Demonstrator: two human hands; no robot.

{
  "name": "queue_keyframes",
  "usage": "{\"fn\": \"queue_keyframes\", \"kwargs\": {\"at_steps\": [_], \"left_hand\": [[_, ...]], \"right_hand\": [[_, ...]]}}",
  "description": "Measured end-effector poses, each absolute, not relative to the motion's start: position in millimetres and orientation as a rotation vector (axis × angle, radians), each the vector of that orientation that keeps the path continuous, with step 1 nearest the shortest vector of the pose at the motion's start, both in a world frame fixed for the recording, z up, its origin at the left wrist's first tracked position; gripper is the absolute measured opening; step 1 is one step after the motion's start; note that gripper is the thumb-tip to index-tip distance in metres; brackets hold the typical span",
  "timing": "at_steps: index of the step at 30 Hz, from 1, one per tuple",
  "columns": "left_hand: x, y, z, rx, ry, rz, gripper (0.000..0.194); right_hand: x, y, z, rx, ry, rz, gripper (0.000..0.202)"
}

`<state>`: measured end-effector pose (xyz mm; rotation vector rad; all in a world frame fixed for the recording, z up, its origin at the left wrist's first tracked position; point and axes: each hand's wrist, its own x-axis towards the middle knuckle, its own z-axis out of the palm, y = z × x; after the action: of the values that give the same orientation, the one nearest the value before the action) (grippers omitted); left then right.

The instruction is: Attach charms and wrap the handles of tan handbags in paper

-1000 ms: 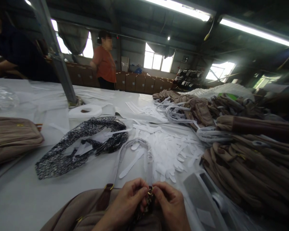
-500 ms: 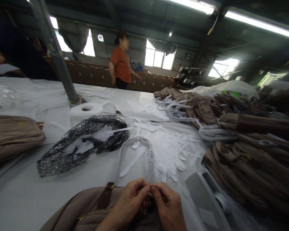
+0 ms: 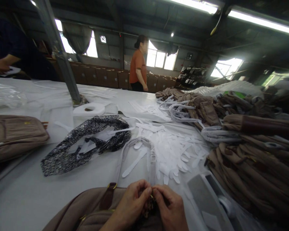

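Note:
In front of me, at the bottom of the head view, lies a brown fabric bag with dark leather tabs and gold fittings. Its handle, wrapped in whitish material, arches onto the table beyond it. My left hand and my right hand meet at the handle's right end, thumbs and fingertips pinched together. A small patterned piece with a bit of gold hangs between them. What exactly the fingertips grip is hidden.
A pile of white paper strips lies past the handle. Left of it is a black-and-white knitted fabric. Brown bags are heaped at right, near a grey tape dispenser. Another bag lies left. Two people stand beyond the table.
My hands stay pinched at the handle's end, barely moved. The view has shifted slightly. The person in orange has walked to the right, and the person at far left has moved an arm.

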<state>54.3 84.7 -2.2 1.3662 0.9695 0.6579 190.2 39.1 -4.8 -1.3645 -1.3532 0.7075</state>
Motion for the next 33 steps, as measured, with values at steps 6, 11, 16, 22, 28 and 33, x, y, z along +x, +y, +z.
{"fn": "queue_keyframes", "kwargs": {"at_steps": [6,11,16,22,28,33], "left_hand": [[56.0,81.6,-2.4,1.678,1.062,0.785,0.023],[60.6,82.4,-9.8,1.636,1.146,0.781,0.020],[65.7,81.8,-17.8,1.499,1.202,0.808,0.016],[70.2,80.5,-19.8,1.389,1.209,0.854,0.015],[70.3,81.6,-20.8,1.342,1.137,0.812,0.015],[72.4,86.4,-18.1,1.397,1.151,0.763,0.022]], "right_hand": [[197.6,41.4,-9.1,-1.438,-1.229,0.894,0.027],[196.8,40.7,-9.5,-1.443,-1.386,0.745,0.021],[194.1,39.6,-14.8,-1.451,-1.421,0.688,0.019],[195.1,39.3,-24.4,-1.465,-1.421,0.599,0.017],[199.2,38.2,-32.3,-1.471,-1.439,0.483,0.017],[197.9,44.3,-37.7,-1.506,-1.413,0.520,0.024]]}}
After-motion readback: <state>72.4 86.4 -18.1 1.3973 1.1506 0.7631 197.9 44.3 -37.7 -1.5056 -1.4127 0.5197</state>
